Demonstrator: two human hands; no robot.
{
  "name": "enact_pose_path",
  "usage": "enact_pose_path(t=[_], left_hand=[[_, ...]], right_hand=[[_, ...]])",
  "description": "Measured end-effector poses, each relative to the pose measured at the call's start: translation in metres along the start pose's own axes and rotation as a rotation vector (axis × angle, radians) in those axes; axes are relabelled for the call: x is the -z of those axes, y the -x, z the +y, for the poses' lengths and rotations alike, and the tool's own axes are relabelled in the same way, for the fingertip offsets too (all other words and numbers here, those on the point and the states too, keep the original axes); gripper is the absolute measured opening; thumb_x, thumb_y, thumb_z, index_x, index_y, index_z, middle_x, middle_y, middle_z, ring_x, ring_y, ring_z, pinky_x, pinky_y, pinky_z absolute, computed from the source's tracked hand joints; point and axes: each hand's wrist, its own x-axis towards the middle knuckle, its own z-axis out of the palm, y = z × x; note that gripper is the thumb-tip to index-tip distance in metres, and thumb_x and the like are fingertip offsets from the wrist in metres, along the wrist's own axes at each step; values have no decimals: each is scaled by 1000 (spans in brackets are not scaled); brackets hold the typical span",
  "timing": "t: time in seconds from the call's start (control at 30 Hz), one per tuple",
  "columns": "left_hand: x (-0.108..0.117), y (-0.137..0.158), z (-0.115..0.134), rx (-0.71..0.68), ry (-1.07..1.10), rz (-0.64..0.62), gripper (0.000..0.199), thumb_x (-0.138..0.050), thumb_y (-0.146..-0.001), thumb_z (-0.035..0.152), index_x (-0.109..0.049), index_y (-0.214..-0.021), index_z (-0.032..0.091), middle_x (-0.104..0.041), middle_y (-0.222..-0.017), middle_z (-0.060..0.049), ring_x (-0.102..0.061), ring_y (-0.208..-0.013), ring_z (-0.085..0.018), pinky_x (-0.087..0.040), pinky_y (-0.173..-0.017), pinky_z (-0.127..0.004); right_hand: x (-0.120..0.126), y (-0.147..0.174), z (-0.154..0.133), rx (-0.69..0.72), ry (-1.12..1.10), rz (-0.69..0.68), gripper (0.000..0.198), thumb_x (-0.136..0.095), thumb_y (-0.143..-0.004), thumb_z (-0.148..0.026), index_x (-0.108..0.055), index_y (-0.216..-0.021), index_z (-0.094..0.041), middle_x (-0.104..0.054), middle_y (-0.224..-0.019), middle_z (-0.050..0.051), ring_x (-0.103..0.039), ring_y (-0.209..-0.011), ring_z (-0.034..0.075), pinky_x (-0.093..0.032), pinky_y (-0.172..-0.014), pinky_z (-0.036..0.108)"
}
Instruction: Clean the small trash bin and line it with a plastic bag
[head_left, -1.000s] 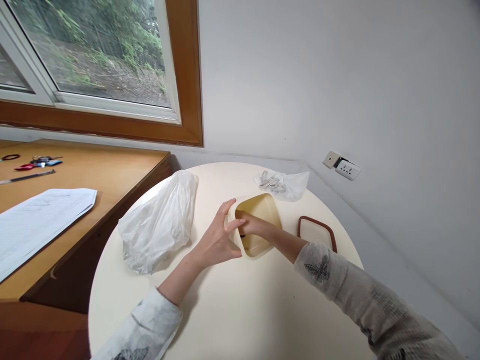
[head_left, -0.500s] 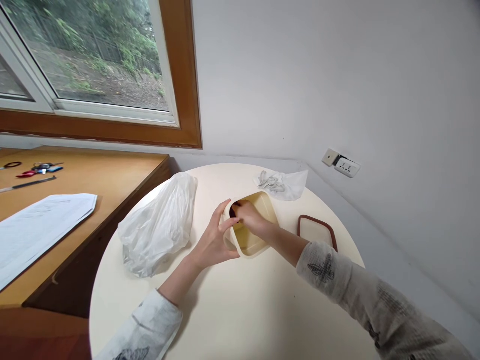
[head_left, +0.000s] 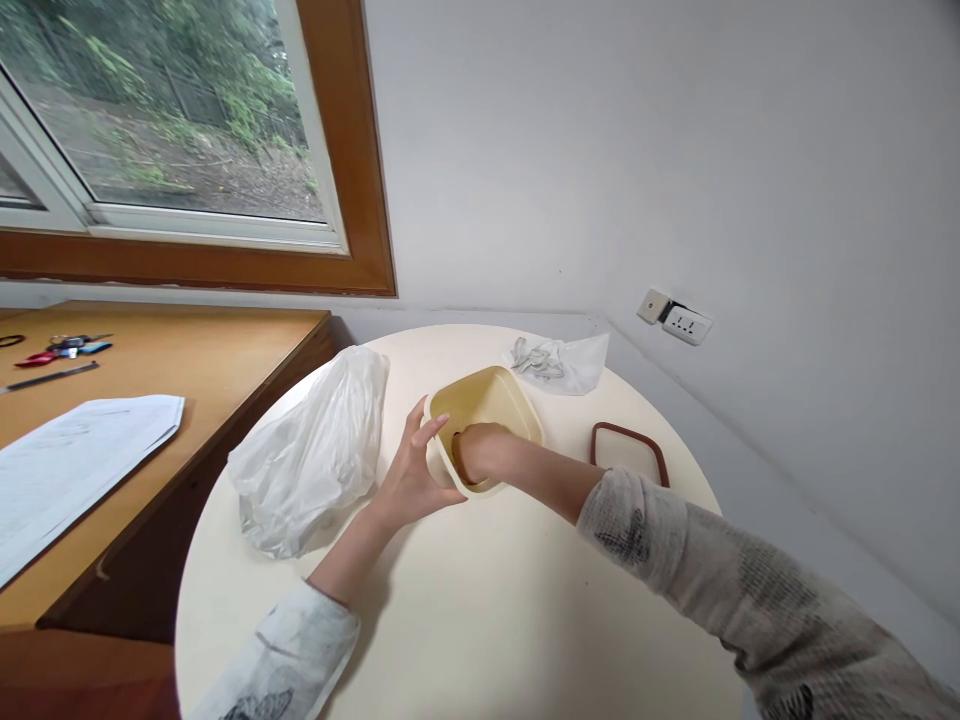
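My left hand (head_left: 415, 470) grips the left side of a cream plastic container (head_left: 531, 412), its thumb and fingers over the rim. The container is tilted, with its mouth toward me. Inside it is my right hand (head_left: 484, 452), the fingers curled against the lower left of the inner wall. A small dark edge shows at those fingertips, but what they hold is hidden. On the table to the right lies a clear lid (head_left: 628, 455) with a brown rim, partly covered by my right sleeve.
A round cream table (head_left: 480, 610) bears a crumpled white plastic bag (head_left: 311, 455) on the left and a small clear bag (head_left: 562, 363) with pale pieces at the back. On the wooden desk (head_left: 225, 350) lie papers (head_left: 82, 460), a pen (head_left: 52, 377) and keys (head_left: 71, 345).
My right hand has moved from the upper left of the container's inside to its lower left. The container is turned slightly. The whole view has shifted a little.
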Motion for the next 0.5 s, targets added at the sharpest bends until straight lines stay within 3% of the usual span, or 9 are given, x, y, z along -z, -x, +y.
enact_pose_path(t=[0.1, 0.23, 0.37, 0.5], left_hand=[[-1, 1, 0, -1, 5, 15, 104, -76, -48, 10, -19, -133, 28, -20, -141, -16, -23, -132, -35, -36, -97, -54], [-3, -2, 4, -26, 39, 13, 102, -76, -48, 9, -21, -132, 29, -16, -143, -15, -21, -133, -34, -36, -97, -54], [-5, -3, 8, -59, 66, 16, 101, -76, -48, 8, -23, -131, 30, -18, -142, -14, -22, -132, -34, -33, -99, -55], [-7, -2, 7, -47, 76, 56, 102, -75, -47, 6, -23, -132, 30, -17, -143, -15, -22, -132, -34, -33, -99, -56]], right_hand=[[8, 3, -4, -84, 280, -132, 24, -71, -42, -3, -61, -62, -11, -65, -80, 16, -61, -86, 39, -48, -72, 53], [18, 8, -6, 47, 407, -120, 34, -71, -50, -5, -62, -82, -12, -62, -100, 15, -56, -99, 36, -47, -81, 49], [23, 3, -4, 160, 400, -93, 30, -72, -50, -5, -60, -76, -14, -63, -89, 9, -54, -98, 31, -43, -87, 42], [27, 1, -2, 255, 241, -25, 18, -61, -65, -7, -58, -81, -16, -60, -84, 5, -54, -85, 21, -45, -78, 33]])
